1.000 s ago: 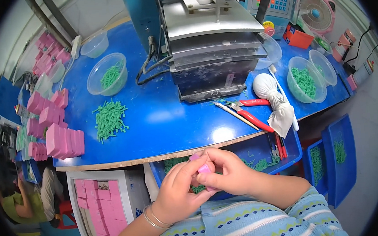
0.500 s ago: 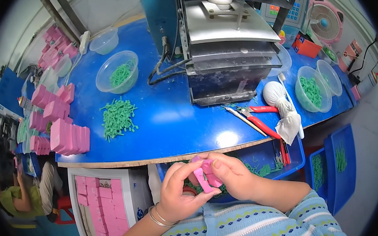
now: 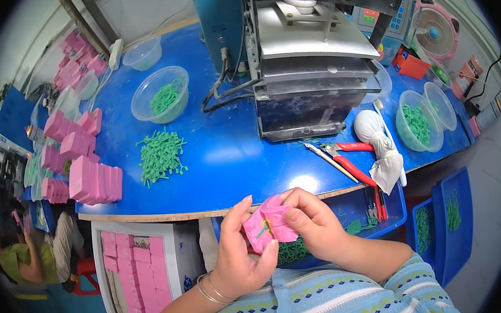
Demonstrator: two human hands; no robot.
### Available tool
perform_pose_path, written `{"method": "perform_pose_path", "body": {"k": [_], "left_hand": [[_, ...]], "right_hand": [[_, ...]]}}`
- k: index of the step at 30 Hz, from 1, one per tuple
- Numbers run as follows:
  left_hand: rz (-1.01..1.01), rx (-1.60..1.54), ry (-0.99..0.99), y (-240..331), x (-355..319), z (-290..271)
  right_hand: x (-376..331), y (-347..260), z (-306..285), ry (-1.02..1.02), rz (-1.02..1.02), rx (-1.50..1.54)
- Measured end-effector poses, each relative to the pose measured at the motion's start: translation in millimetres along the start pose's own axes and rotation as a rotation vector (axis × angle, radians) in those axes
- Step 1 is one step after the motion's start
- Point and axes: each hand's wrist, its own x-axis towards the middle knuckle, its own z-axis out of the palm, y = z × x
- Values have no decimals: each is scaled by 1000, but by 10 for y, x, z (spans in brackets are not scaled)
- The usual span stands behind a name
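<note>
Both my hands hold one small pink folded piece (image 3: 269,222) close to my body, below the table's front edge. A thin green part lies across its middle. My left hand (image 3: 240,254) grips its left side with thumb and fingers. My right hand (image 3: 315,225) pinches its right side. Under my hands a blue bin (image 3: 364,215) holds loose green parts. On the blue table (image 3: 234,169) lie a heap of green parts (image 3: 161,154) and stacks of pink pieces (image 3: 93,180).
A large grey and blue press machine (image 3: 308,63) stands at the table's middle back. Clear bowls of green parts (image 3: 160,96) (image 3: 418,121), red-handled pliers (image 3: 353,154) and a white cloth bundle (image 3: 379,146) lie around it. A box of pink pieces (image 3: 136,271) sits lower left. Another person (image 3: 26,256) sits at far left.
My hands have opened the pink piece out, so the green part on it shows. The view has shifted closer to the table and machine.
</note>
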Motion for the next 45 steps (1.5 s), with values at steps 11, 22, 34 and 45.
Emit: {"method": "perform_pose_path", "body": {"k": [11, 22, 34, 45], "left_hand": [[-190, -4, 69, 75, 1, -7], [-232, -200, -35, 111, 8, -67], [35, 132, -18, 18, 77, 31], [-72, 101, -108, 217, 182, -56]], "right_hand": [[13, -18, 42, 50, 14, 120], [17, -113, -47, -69, -94, -361], [-3, -105, 46, -108, 89, 90], [-14, -119, 94, -112, -195, -471]]}}
